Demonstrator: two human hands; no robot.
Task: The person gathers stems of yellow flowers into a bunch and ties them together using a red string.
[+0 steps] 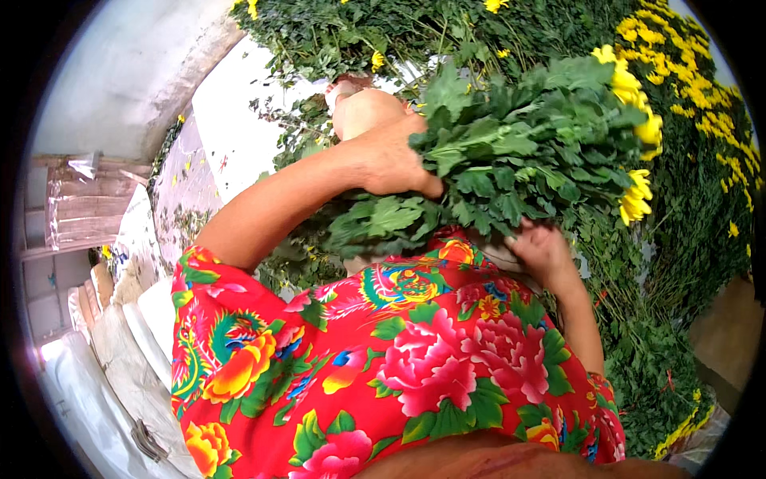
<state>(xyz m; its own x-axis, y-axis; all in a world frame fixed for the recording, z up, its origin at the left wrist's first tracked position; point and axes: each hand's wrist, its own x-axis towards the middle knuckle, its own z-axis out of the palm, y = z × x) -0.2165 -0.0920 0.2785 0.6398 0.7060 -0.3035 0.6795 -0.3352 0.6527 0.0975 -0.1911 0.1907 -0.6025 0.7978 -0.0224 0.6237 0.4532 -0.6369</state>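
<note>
A thick bunch of leafy green stems with yellow chrysanthemum-like blooms (514, 138) lies across the space before my chest, its flower heads to the right. My left hand (398, 155) is wrapped around the stem side of the bunch, thumb towards me. Below the bunch, my right hand (541, 251) is blurred, its fingers curled close to the lower leaves. Whether that hand grips anything is hidden. More green leaves (389, 224) hang beneath my left wrist, above the red flowered shirt (419, 335).
Cut stems with leaves (419, 36) are heaped ahead. A long bank of yellow flowers (688, 78) lines the right side. A bare leg (368, 111) shows beyond my left hand. White sheeting (239, 114) with leaf scraps covers the floor. Pale sacks or rolls (119, 353) lie at lower left.
</note>
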